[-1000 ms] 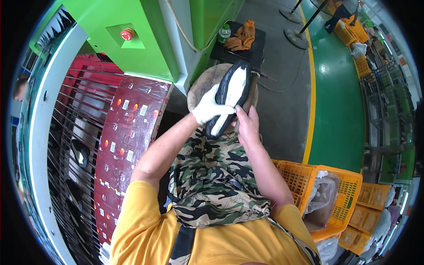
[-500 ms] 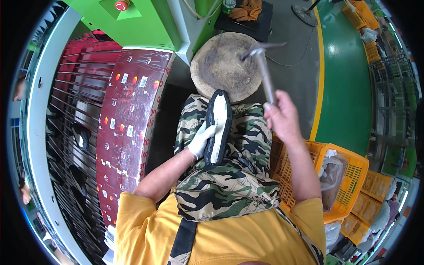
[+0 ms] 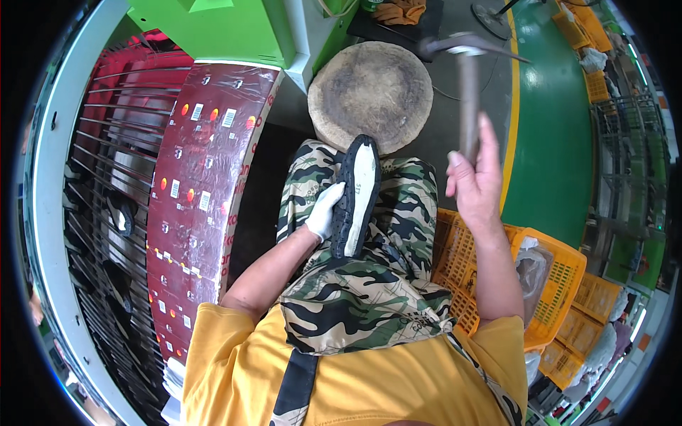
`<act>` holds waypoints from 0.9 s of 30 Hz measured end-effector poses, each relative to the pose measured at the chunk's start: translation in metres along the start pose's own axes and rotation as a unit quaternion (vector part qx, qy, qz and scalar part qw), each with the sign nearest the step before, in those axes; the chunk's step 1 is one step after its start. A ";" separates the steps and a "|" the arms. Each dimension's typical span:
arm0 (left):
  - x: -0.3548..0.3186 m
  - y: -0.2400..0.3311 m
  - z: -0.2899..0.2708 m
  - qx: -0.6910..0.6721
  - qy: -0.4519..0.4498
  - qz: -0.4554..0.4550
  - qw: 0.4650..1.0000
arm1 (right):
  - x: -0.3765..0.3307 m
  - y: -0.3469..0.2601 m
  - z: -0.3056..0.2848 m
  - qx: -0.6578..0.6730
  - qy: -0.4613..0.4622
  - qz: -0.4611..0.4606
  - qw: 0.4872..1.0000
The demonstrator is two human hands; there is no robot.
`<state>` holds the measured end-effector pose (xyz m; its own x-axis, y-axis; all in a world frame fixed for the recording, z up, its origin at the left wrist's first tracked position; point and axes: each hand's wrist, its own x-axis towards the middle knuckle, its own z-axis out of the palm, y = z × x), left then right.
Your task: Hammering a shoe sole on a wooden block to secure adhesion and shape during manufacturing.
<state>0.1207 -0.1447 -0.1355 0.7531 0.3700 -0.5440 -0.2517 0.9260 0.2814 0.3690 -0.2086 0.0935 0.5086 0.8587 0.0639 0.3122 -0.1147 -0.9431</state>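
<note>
My left hand (image 3: 328, 212), in a white glove, grips a black shoe upper (image 3: 344, 201) by its side. The upper is held over my lap with its underside up, and a long white insole board (image 3: 364, 186) with green marks shows inside the dark folded edge. My bare right hand (image 3: 477, 180) is raised to the right, wrapped round the handle of a hammer (image 3: 469, 92). The hammer's long metal head is up beyond the hand and a little blurred. A round wooden chopping-block-like stump (image 3: 371, 92) stands just ahead of my knees, its top worn dark in the middle.
At left, a dark red cardboard-covered panel (image 3: 202, 156) stands by a rack of metal bars (image 3: 124, 206) with black shoes on it. A green machine (image 3: 213, 32) rises ahead. Yellow crates (image 3: 568, 284) stand at right. Orange gloves (image 3: 399, 11) lie beyond the stump.
My right hand has swung the hammer up and to the right, away from the stump. My left hand has tilted the shoe upper, showing more of its black side. The view has shifted slightly.
</note>
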 end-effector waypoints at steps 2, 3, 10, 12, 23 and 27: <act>-0.002 0.001 0.003 0.021 -0.034 0.023 0.999 | -0.004 0.012 0.008 0.044 0.064 -0.040 0.996; -0.001 0.003 0.007 0.043 -0.067 0.045 0.996 | -0.015 0.035 0.015 0.058 0.068 -0.027 0.996; -0.009 0.010 0.008 0.013 -0.053 0.008 0.998 | -0.024 0.024 0.001 -0.006 -0.112 0.151 0.982; -0.009 0.010 0.005 0.009 -0.053 -0.001 0.999 | -0.017 0.010 0.001 0.023 -0.006 0.049 0.999; -0.007 0.008 0.002 -0.022 -0.073 -0.017 0.997 | -0.015 -0.003 -0.009 -0.035 -0.006 0.062 0.997; -0.007 0.011 0.015 -0.031 -0.059 -0.027 0.997 | -0.014 0.011 0.023 0.129 0.171 -0.103 0.971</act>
<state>0.1217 -0.1387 -0.1168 0.8323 0.3109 -0.4589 -0.2425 0.9487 0.2028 0.3469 -0.2102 0.0745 0.7069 0.6288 0.3239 0.2472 0.2095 -0.9461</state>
